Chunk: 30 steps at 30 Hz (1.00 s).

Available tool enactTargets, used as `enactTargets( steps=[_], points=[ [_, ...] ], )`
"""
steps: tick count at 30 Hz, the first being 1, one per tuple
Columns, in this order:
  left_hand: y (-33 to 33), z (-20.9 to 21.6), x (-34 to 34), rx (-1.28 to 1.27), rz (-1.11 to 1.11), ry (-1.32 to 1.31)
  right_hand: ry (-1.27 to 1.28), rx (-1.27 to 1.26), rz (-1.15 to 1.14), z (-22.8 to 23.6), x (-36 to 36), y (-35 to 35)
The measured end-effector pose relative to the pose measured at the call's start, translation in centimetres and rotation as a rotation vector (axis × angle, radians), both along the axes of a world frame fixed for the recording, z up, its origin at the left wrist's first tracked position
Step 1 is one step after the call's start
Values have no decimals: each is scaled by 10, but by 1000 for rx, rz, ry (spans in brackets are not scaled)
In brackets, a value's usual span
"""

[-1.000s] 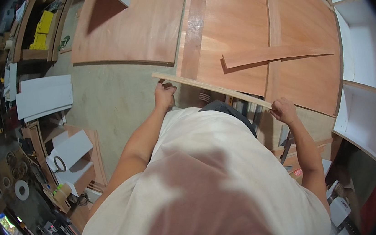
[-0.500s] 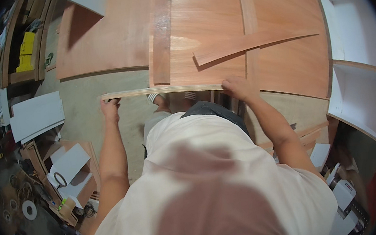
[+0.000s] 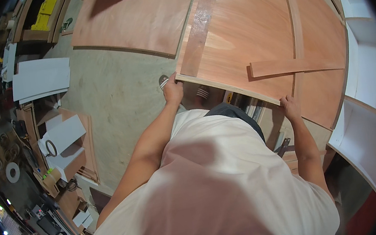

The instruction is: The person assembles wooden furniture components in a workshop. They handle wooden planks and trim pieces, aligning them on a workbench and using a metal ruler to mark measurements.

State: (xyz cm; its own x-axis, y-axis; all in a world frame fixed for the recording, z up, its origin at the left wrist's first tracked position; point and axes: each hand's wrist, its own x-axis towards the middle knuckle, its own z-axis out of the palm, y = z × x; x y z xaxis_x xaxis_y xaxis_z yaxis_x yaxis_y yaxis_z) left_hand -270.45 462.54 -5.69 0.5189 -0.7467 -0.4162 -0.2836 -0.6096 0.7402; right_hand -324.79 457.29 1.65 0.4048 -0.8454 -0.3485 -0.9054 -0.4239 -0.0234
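Observation:
Both my hands grip the pale, layered edge of a plywood board [image 3: 231, 88], which slants down from left to right in front of my body. My left hand [image 3: 174, 91] is closed round its left corner. At the right end, my right hand [image 3: 290, 106] has its fingers closed over the edge. Mostly the narrow edge of this board shows; how far its face extends I cannot tell. Just beyond it lies a large reddish-brown plywood sheet [image 3: 252, 32]. A flat wood strip [image 3: 199, 29] runs along its left side, and a shorter loose strip [image 3: 295, 66] lies crosswise on the right.
Another plywood sheet [image 3: 137, 26] lies on the floor at the far left. White shelf units [image 3: 363, 80] stand along the right. White panels [image 3: 42, 78] and a box-like wooden piece [image 3: 71, 162] are at the left. My striped sandal [image 3: 162, 81] shows beside my left hand.
The held board has moved right and turned from level to slanting, its right end nearer my body. Both hands moved right with it. The whole view has also shifted and rotated.

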Motion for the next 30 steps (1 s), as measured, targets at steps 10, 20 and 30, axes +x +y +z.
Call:
enactTargets(
  steps=[10, 20, 30],
  points=[
    [6, -10, 1, -177, 181, 26, 122, 128, 50, 18, 45, -11],
    [6, -23, 11, -281, 108, -78, 164, 86, -4, 18, 61, 2],
    [8, -34, 25, -503, -79, -377, 54, -4, 112, 14, 162, 1]
  ],
)
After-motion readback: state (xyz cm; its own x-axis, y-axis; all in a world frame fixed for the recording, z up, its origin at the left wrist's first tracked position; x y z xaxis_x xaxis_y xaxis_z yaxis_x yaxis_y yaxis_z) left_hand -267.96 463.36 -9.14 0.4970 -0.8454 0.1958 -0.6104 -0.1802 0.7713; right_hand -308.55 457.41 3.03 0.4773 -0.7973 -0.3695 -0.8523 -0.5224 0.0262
